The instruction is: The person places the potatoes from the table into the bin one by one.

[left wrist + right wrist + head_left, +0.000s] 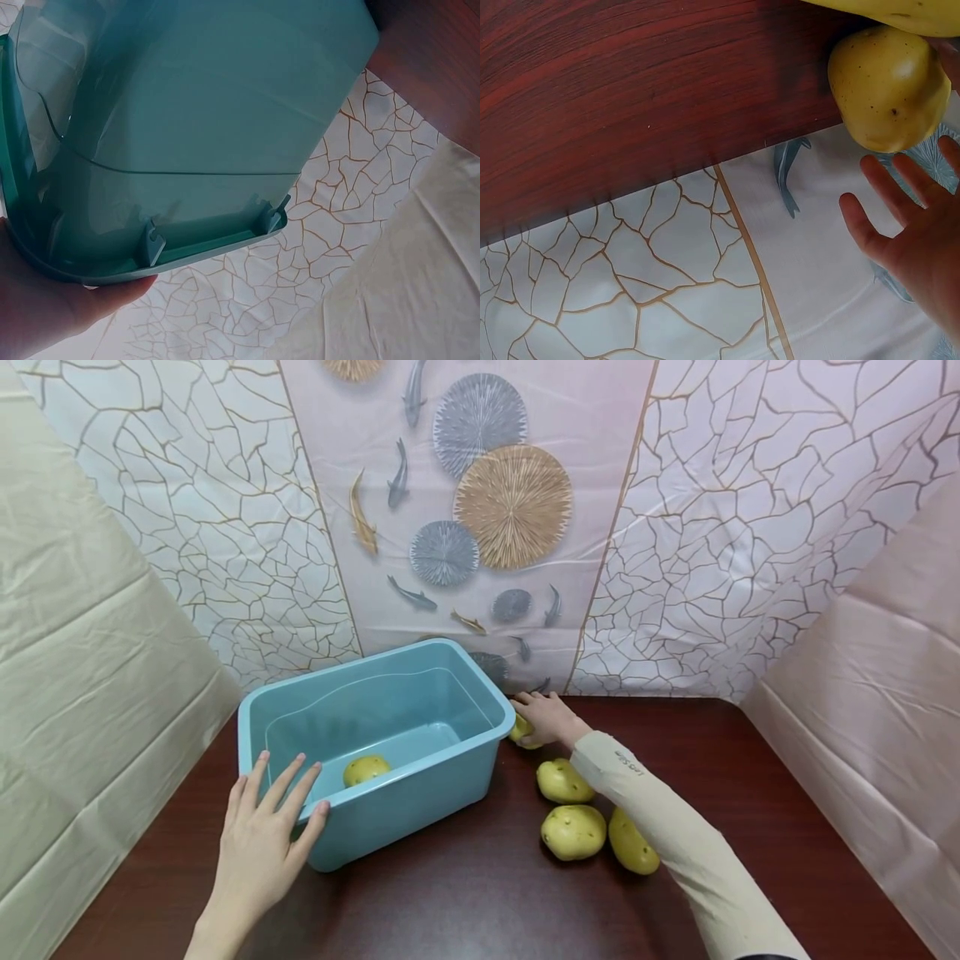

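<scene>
A light blue plastic tub [420, 817] stands on the left part of the table, with one yellow potato [365, 770] on its floor. My left hand [258, 847] lies with spread fingers at the tub's near left corner, touching the rim; its thumb [124, 294] is against the rim in the left wrist view. Just past the tub's right end, my right hand [550, 718] reaches over another potato [519, 732], which it partly covers. The right wrist view shows that potato [889, 90] beside outstretched fingers [889, 187], with the thumb side cut off.
Closer to me than the right hand are three more potatoes: one below the wrist [564, 782], a nearer one [573, 832], and one partly behind the sleeve [633, 843]. The dark red table [450, 902] ends at a patterned cloth backdrop [480, 602]; beige cloth hangs on both sides.
</scene>
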The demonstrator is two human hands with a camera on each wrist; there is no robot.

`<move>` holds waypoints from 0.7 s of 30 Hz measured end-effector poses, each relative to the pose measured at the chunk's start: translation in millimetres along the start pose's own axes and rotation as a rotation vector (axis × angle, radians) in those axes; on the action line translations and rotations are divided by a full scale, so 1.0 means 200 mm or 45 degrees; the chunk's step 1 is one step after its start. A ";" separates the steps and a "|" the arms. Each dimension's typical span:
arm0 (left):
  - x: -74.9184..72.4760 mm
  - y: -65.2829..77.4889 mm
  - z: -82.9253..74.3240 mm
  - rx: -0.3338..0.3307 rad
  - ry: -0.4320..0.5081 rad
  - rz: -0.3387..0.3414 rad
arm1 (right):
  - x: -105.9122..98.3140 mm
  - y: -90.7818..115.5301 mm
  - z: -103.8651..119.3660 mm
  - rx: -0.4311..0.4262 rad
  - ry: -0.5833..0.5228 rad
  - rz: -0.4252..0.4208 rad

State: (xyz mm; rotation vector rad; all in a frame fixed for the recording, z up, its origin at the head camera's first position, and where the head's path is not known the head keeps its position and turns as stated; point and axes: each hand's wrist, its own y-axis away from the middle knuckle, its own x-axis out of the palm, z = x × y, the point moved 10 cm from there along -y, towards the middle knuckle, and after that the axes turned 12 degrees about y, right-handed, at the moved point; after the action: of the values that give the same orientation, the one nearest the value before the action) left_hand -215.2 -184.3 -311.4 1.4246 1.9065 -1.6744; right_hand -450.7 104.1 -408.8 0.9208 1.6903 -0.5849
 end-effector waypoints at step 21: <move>0.00 0.00 0.00 -0.006 0.000 0.008 | 0.05 -0.03 0.03 -0.003 -0.035 0.062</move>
State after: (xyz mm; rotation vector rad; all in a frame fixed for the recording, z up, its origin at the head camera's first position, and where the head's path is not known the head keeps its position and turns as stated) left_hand -215.9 -184.5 -312.4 1.4276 1.9028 -1.6657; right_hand -453.1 98.3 -421.3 0.9456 1.6390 -0.5607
